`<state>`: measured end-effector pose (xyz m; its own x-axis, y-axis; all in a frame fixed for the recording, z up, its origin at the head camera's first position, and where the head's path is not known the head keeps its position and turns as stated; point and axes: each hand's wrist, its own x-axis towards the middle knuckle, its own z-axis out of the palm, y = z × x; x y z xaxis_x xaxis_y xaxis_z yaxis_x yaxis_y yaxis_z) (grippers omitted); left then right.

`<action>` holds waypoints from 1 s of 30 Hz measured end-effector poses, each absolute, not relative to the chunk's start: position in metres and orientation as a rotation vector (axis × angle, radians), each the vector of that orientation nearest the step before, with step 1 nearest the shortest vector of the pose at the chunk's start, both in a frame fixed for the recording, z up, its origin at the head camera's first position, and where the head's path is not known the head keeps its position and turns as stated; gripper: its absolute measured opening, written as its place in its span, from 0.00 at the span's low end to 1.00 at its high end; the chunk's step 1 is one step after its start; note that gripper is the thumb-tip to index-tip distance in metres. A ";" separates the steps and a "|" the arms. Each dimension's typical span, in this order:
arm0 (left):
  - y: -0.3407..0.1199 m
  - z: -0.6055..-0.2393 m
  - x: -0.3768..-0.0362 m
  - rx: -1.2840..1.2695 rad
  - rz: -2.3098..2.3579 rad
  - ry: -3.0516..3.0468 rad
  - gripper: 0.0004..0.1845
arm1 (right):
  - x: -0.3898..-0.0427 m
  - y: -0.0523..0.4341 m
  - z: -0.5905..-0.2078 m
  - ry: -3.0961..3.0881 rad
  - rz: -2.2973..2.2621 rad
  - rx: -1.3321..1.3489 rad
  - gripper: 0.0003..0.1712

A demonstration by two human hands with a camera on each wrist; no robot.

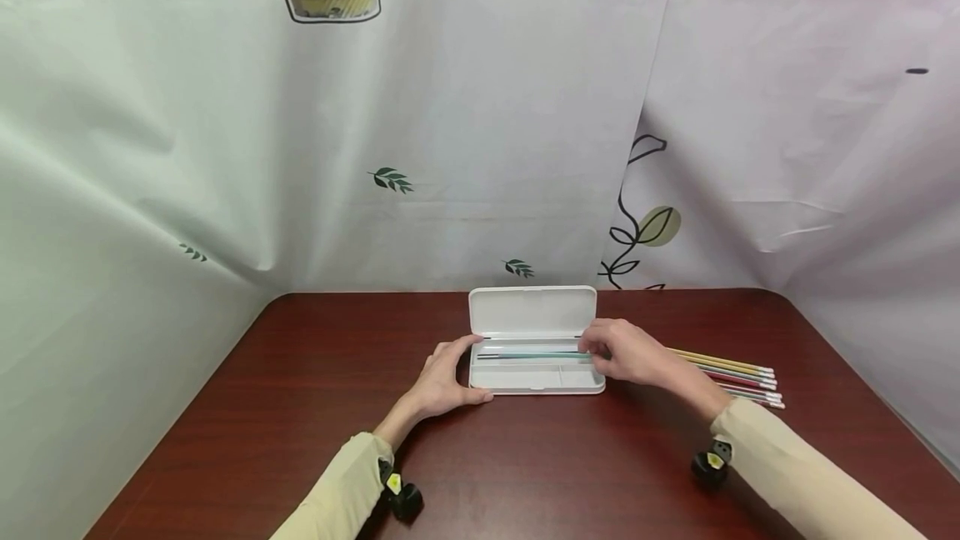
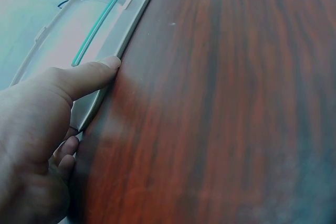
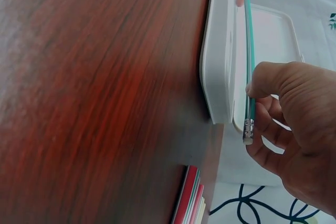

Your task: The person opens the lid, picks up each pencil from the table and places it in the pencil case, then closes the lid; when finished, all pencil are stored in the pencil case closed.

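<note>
A white pencil case (image 1: 516, 378) lies with its lid (image 1: 532, 312) raised at the back. My left hand (image 1: 441, 383) grips its left end, thumb (image 2: 102, 71) on the front rim and the other fingers round the end and behind. Between thumb and fingers my right hand (image 1: 628, 352) pinches a teal pencil (image 3: 250, 40) near its white eraser, at the right end of the case. The pencil runs lengthwise over the rear of the case, its dark point toward the left hand.
Several pencils (image 1: 738, 369) with white erasers lie side by side on the dark red wooden table (image 1: 525, 465), partly behind the right forearm. A low divider (image 1: 560, 374) stands in the front of the case. Behind the table hangs a pale patterned cloth (image 1: 480, 107).
</note>
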<state>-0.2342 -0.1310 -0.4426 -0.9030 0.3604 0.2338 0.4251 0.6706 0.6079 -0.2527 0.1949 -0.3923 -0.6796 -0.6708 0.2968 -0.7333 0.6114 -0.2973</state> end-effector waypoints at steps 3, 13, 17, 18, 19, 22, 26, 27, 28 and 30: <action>-0.131 -0.443 -0.234 -0.652 -1.046 -2.786 0.46 | -0.254 0.192 -0.393 -2.674 0.594 1.182 0.11; -0.130 -0.443 -0.235 -0.646 -1.033 -2.788 0.46 | -0.259 0.183 -0.396 -2.646 0.605 1.234 0.10; -0.131 -0.443 -0.235 -0.645 -1.040 -2.789 0.46 | -0.260 0.179 -0.397 -2.674 0.606 1.241 0.10; -0.131 -0.443 -0.235 -0.646 -1.041 -2.789 0.46 | -0.260 0.178 -0.397 -2.676 0.605 1.245 0.10; -0.131 -0.443 -0.234 -0.647 -1.042 -2.789 0.46 | -0.261 0.177 -0.397 -2.675 0.599 1.251 0.10; -0.131 -0.443 -0.234 -0.648 -1.042 -2.788 0.46 | -0.261 0.174 -0.397 -2.657 0.589 1.266 0.10; -0.131 -0.443 -0.234 -0.650 -1.040 -2.787 0.45 | -0.261 0.169 -0.397 -2.633 0.569 1.276 0.10; -0.131 -0.443 -0.235 -0.650 -1.038 -2.789 0.45 | -0.260 0.168 -0.397 -2.633 0.566 1.274 0.10; -0.131 -0.443 -0.235 -0.650 -1.037 -2.788 0.45 | -0.261 0.167 -0.397 -2.632 0.567 1.277 0.09; -0.130 -0.443 -0.235 -0.650 -1.035 -2.788 0.45 | -0.262 0.166 -0.398 -2.632 0.564 1.285 0.09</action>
